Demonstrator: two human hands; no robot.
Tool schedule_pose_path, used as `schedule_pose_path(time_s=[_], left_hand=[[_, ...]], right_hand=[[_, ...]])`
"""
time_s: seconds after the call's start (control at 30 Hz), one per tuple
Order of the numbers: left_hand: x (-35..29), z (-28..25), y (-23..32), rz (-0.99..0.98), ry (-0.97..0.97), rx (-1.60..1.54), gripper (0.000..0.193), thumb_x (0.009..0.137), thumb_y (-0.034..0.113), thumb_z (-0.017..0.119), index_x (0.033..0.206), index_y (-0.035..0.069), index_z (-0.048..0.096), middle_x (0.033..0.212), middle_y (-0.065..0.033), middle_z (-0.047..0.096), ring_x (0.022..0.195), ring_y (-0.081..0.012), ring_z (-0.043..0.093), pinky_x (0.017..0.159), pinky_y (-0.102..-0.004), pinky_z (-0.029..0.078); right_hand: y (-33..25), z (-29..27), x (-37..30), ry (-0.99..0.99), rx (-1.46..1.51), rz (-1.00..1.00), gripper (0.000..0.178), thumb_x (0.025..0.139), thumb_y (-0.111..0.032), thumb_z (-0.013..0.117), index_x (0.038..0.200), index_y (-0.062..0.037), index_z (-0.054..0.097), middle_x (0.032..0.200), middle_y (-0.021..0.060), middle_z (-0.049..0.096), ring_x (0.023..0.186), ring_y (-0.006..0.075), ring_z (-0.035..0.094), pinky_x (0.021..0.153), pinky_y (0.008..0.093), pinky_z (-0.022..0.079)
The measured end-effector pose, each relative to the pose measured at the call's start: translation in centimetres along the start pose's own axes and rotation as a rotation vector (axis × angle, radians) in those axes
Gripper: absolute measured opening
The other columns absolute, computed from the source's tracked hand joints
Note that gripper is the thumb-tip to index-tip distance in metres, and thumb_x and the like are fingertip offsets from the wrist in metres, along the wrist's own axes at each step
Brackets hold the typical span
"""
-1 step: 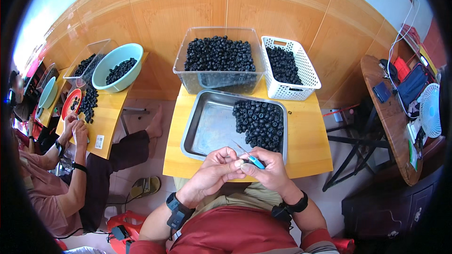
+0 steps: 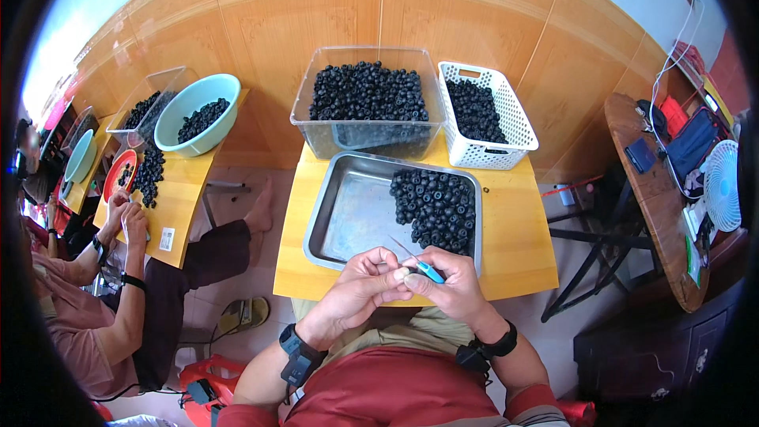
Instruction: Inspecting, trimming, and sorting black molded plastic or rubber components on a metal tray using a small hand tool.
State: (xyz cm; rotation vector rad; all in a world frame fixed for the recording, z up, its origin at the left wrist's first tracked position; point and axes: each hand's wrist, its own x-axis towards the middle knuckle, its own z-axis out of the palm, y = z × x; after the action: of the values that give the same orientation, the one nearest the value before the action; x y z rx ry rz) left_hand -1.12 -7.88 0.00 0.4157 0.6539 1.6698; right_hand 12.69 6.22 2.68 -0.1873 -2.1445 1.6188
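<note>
Above the near edge of the yellow table, my two hands meet at the fingertips. My right hand [image 2: 455, 289] is closed round a small tool with a blue handle [image 2: 430, 272] and a thin pointed metal shaft that slants up and left. Pinched fingers close my left hand [image 2: 365, 286] against the right one; whatever they hold is mostly hidden, with only a dark sliver showing. Just beyond lies a shallow metal tray [image 2: 340, 160], its right half covered by small black round pieces [image 2: 433, 205] with hollow tops.
A clear plastic bin [image 2: 320, 138] and a white perforated basket [image 2: 506, 150], both holding black pieces, stand behind the tray. To the left, another person's hands [image 2: 130, 220] work beside a light-blue basin [image 2: 225, 128]. A round wooden table [image 2: 632, 138] with a fan [image 2: 721, 182] stands at right.
</note>
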Motion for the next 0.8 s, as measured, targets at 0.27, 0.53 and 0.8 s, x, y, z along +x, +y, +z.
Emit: schedule_pose_path(time_s=[0.27,0.53,0.8], left_hand=[[0.5,-0.3,0.0,0.22,0.253,0.42,0.009,0.092,0.005,0.068,0.096,0.003,0.06,0.095,-0.0082,0.069,0.082,-0.0138,0.068,0.075,-0.0273,0.059],[3.1,-1.6,1.2,0.361,0.369,1.086,0.012,0.087,0.006,0.073,0.093,0.0,0.064,0.088,-0.0061,0.07,0.076,-0.011,0.065,0.068,-0.0251,0.053],[7.2,-2.6,2.6,0.347,0.358,1.643,0.025,0.082,0.015,0.073,0.104,0.004,0.068,0.093,-0.0174,0.07,0.085,-0.0337,0.069,0.075,-0.0422,0.054]], right_hand=[[-0.4,-5.4,6.1,0.464,-0.212,0.042,0.027,0.088,-0.018,0.073,0.101,0.0046,0.068,0.076,0.0056,0.065,0.068,0.0074,0.058,0.063,0.0257,0.048],[3.8,-13.1,13.0,0.763,-0.554,-0.139,0.039,0.086,-0.021,0.073,0.112,0.0076,0.067,0.1,0.0227,0.072,0.091,0.028,0.07,0.082,0.0356,0.053],[2.9,-7.0,6.6,0.587,-0.377,-0.083,0.032,0.087,-0.015,0.072,0.109,0.0073,0.067,0.1,0.0188,0.071,0.091,0.0242,0.07,0.08,0.0325,0.053]])
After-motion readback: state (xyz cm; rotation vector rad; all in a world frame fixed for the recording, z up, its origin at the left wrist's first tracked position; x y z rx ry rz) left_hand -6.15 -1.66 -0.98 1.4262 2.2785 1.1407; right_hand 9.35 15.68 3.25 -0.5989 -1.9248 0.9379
